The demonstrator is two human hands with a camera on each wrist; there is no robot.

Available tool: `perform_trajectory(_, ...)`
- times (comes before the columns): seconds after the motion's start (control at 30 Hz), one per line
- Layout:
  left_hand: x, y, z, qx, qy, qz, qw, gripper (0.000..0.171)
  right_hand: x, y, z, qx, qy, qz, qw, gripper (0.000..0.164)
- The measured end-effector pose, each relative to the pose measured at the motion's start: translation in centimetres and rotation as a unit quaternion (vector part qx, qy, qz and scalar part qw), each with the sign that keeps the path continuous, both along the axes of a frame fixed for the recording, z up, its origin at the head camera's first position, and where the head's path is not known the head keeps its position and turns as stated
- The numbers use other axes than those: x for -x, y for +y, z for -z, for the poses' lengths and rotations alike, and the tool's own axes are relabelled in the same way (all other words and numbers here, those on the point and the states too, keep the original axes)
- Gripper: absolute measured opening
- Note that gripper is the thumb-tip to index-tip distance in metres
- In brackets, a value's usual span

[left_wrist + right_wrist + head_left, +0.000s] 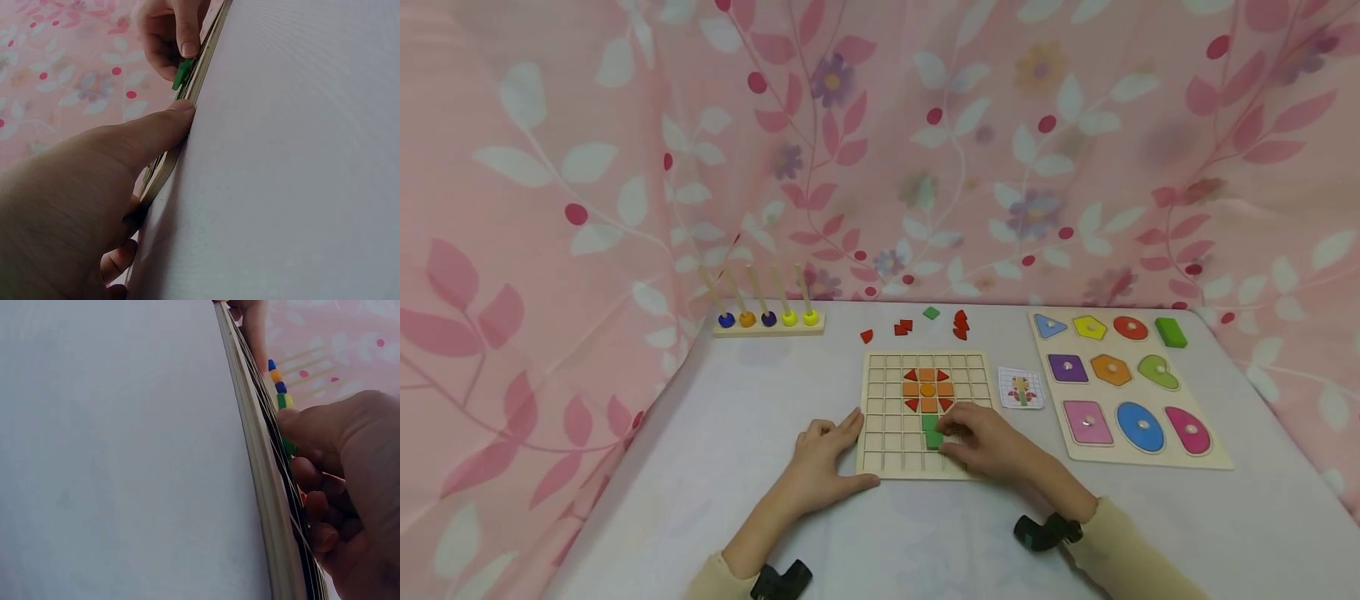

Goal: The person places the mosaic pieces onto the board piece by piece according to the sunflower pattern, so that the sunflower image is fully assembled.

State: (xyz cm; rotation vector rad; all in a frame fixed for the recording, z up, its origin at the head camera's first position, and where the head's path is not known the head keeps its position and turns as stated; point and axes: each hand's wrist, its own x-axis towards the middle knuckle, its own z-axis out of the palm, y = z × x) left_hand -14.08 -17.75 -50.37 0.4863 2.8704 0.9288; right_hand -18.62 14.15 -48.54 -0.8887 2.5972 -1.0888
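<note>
A wooden grid board lies on the white table. On it an orange circle sits amid several orange squares and red pieces, with a green square below them. My right hand pinches another green square between thumb and fingers, over the lower middle of the board. In the left wrist view this green square is tilted under the right thumb. My left hand is spread at the board's left side, thumb at its near left corner and fingertips at its left edge.
A pattern card lies right of the board, beside a shape puzzle with knobbed pieces. A green block is at its far corner. Behind are loose red pieces, a green diamond and a peg stand with coloured beads.
</note>
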Motion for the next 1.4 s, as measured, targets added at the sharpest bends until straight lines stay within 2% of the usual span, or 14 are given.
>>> perform_trajectory(0.33, 0.1, 0.0, 0.0, 0.000, -0.003, 0.001, 1.0000, 0.100, 0.0, 0.1, 0.6, 0.003, 0.017, -0.003, 1.000, 0.022)
perform_trajectory(0.67, 0.0, 0.0, -0.1, 0.000, -0.003, -0.001, 1.0000, 0.099, 0.0, -0.1, 1.3, 0.009, 0.057, 0.006, 0.998, 0.021)
perform_trajectory(0.87, 0.0, 0.0, -0.2, 0.002, 0.000, 0.002, 1.0000, 0.099, 0.2, 0.1, 1.8, 0.047, 0.085, -0.008, 0.995, 0.019)
perform_trajectory(1.0, 0.1, 0.0, -0.2, 0.003, 0.002, 0.003, 1.0000, 0.099, 0.4, 0.2, 1.7, 0.076, 0.085, -0.021, 0.993, 0.018)
perform_trajectory(1.4, 0.0, 0.0, -0.1, 0.003, -0.004, 0.002, 1.0000, 0.099, 0.4, 0.1, 2.0, 0.097, 0.107, -0.040, 0.989, 0.016)
